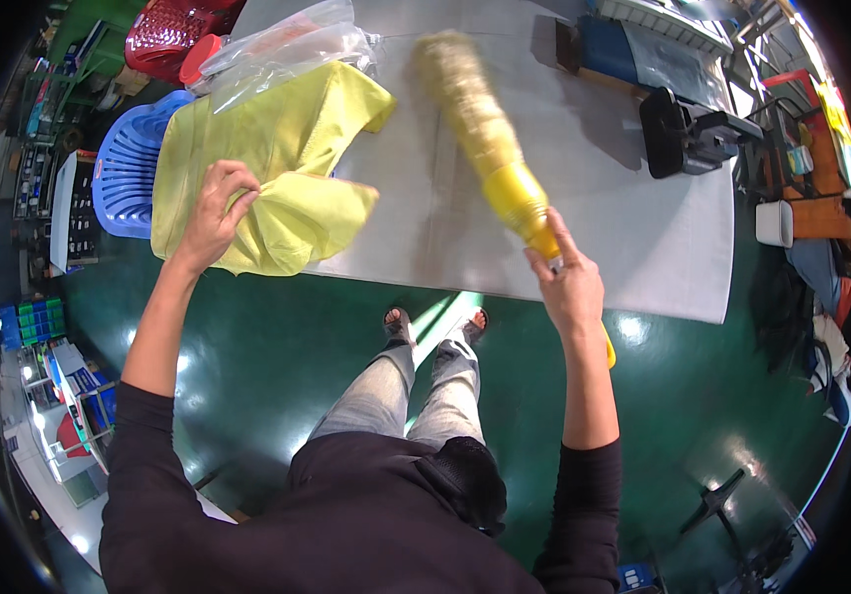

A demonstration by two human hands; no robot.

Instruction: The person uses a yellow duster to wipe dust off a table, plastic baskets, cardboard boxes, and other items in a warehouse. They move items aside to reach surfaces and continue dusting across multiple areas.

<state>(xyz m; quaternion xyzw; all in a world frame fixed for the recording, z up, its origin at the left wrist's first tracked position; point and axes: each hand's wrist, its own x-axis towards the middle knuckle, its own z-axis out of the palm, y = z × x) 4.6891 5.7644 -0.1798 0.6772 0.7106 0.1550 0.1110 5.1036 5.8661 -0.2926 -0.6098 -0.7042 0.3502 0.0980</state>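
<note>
My left hand point(220, 213) is closed with its fingertips pinching a fold of a yellow-green cloth point(247, 148). The cloth lies crumpled over the left part of the table and partly covers a blue plastic basket point(129, 173). My right hand point(569, 282) is wrapped round the yellow handle of a duster point(520, 193). Its long beige-and-yellow head is smeared by motion and slants up and left over the table. The handle's yellow end shows below my right wrist.
Clear plastic bags point(297, 45) lie behind the cloth, beside a red basket point(173, 40). A black device point(678, 139) stands at the right of the grey-covered table point(633, 247). Farther back are blue and grey boxes point(614, 49). Below the table's near edge is green floor point(247, 366).
</note>
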